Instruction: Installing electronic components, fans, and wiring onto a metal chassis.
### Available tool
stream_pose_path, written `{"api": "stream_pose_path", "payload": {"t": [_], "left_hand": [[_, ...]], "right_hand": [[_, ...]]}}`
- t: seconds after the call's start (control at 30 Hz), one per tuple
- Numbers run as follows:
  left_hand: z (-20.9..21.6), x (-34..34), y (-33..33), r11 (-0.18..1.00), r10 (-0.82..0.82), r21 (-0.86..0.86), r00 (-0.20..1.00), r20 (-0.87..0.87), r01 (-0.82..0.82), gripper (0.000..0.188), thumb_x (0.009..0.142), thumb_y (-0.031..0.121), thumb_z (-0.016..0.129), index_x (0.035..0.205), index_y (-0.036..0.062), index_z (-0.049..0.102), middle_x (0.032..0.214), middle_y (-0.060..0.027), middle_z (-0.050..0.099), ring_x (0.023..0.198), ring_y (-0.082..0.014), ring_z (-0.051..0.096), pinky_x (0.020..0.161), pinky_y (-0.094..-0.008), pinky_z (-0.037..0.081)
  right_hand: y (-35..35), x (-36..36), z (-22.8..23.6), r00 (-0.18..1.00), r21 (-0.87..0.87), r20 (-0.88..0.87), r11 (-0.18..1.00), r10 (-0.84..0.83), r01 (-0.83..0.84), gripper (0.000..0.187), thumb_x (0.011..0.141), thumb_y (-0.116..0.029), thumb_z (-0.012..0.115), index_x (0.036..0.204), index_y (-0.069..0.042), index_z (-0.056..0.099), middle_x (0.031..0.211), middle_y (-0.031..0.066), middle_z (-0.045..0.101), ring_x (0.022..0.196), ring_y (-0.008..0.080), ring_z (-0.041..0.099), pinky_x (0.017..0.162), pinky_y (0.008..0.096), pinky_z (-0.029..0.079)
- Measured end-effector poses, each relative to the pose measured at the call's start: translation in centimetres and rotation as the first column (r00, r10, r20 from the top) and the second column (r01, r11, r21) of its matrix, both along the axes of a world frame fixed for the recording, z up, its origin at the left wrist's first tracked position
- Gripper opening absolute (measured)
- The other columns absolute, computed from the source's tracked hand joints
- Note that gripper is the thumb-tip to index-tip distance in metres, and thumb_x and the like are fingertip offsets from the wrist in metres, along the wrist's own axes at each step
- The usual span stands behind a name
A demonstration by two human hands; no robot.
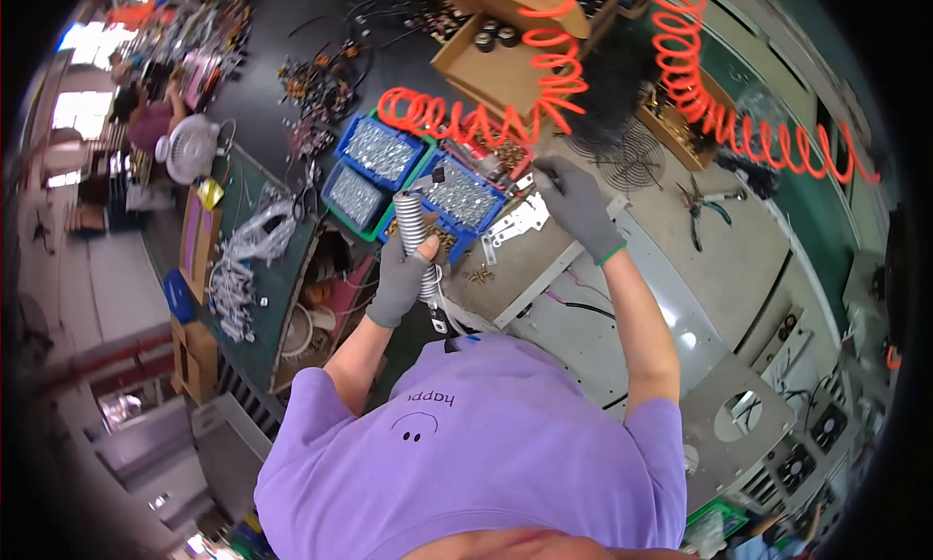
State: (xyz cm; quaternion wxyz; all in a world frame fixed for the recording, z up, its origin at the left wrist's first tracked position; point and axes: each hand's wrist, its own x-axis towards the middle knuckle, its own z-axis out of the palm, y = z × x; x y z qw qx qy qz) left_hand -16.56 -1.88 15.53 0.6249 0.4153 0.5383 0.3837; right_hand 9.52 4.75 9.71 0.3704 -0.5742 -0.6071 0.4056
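Silver ribbed tube (412, 224): we find it wrapped in the left hand (398, 282), near the blue bin (493, 216); a loosened hold could spill it among fasteners (464, 192). Whether the right hand (577, 208) pinches anything, we cannot tell.

Clock bearings are read from the right hand (575, 205). At 3 o'clock I have a low passage over bare worktop (656, 205), ending at the pliers (694, 204). At 4 o'clock I have room above the flat metal panel (671, 280). At 12 o'clock an orange coiled hose (559, 108) obstructs travel; a second coiled hose (677, 43) restricts 1 to 2 o'clock. At 9 o'clock a filled blue bin (466, 195) blocks low sideways movement toward the left hand (398, 283).
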Motion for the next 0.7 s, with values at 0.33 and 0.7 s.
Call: {"api": "stream_pose_path", "payload": {"t": [0.33, 0.7], "left_hand": [[-2.3, -7.1, 0.9, 0.997, 0.072, 0.025, 0.996, 0.048, -0.073, 0.035, 0.088, 0.015, 0.056, 0.118, -0.0023, 0.047, 0.074, -0.0018, 0.052, 0.060, -0.0079, 0.051, 0.054, -0.0238, 0.044], [-2.0, -14.3, 9.3, 1.000, 0.028, -0.014, 0.994, 0.109, -0.026, 0.037, 0.088, 0.010, 0.053, 0.120, -0.0035, 0.041, 0.068, -0.0062, 0.054, 0.053, -0.0129, 0.055, 0.049, -0.0274, 0.045]], "right_hand": [[8.3, -9.4, 1.7, 0.891, -0.071, 0.356, 0.958, 0.283, -0.277, 0.026, 0.085, -0.026, 0.050, 0.091, -0.003, 0.061, 0.088, 0.0197, 0.062, 0.084, 0.0355, 0.060, 0.074, 0.0436, 0.047], [13.0, -18.1, -4.2, 0.835, -0.165, 0.512, 0.977, 0.200, -0.133, 0.027, 0.082, -0.011, 0.049, 0.108, -0.006, 0.055, 0.102, 0.0194, 0.056, 0.094, 0.0352, 0.056, 0.086, 0.0415, 0.045]]}}
